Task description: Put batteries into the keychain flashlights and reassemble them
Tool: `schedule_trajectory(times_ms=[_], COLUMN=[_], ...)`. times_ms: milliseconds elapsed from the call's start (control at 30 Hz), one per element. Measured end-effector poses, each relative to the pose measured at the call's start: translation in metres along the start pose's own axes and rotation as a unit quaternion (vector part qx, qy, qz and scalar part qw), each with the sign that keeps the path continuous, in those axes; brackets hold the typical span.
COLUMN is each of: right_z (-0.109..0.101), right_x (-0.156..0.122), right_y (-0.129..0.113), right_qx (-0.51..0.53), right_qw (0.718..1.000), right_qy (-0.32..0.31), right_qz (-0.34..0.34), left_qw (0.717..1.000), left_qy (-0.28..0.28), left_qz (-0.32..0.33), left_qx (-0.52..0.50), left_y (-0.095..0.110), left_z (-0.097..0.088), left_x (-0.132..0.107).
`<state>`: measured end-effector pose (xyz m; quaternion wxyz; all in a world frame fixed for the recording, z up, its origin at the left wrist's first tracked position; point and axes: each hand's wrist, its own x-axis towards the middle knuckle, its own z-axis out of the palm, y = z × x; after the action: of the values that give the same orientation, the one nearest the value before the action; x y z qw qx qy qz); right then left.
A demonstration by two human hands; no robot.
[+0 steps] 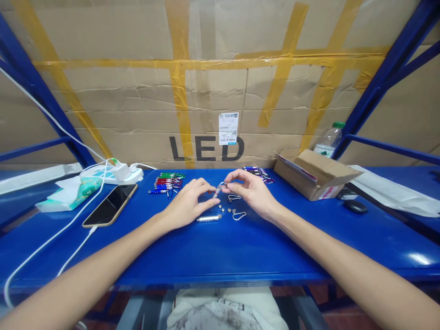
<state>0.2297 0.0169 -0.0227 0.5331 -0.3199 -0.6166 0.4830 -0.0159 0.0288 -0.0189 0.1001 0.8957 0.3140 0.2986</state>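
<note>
Between thumb and fingers, my left hand (189, 204) grips a small silver keychain flashlight (216, 193). My right hand (254, 192) pinches the silver carabiner clip (223, 184) at its upper end; whether clip and tube are joined is too small to tell. Below the hands lies another silver flashlight tube (207, 219). Several button cells (229, 210) are scattered beside it. Two loose silver carabiner clips, one nearer me (239, 216) and one farther off (234, 198), rest under my right hand.
Green, red and blue keychain flashlights (167, 182) lie left, more (257, 173) behind my right hand. A phone (110, 205), tissue pack (70, 192) and power strip (103, 174) stand left. To the right are an open cardboard box (312, 176), black mouse (355, 206) and bottle (328, 141).
</note>
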Motion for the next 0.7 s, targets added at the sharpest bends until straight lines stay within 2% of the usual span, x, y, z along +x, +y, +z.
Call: schedule_trajectory(times_ms=[167, 433, 700], right_z=[0.001, -0.004, -0.007], right_x=[-0.001, -0.002, -0.003], right_y=[0.001, 0.01, 0.007], right_qx=[0.003, -0.075, -0.101], right_qw=[1.0, 0.995, 0.992], right_qy=[-0.019, -0.062, -0.078], right_qz=[-0.006, 0.009, 0.003], left_qw=[1.0, 0.998, 0.996], left_qy=[0.009, 0.032, 0.044], left_qz=[-0.005, 0.004, 0.014], left_qx=[-0.012, 0.059, 0.077], left_y=[-0.001, -0.004, -0.004], left_z=[0.001, -0.003, -0.005], left_x=[0.001, 0.001, 0.0])
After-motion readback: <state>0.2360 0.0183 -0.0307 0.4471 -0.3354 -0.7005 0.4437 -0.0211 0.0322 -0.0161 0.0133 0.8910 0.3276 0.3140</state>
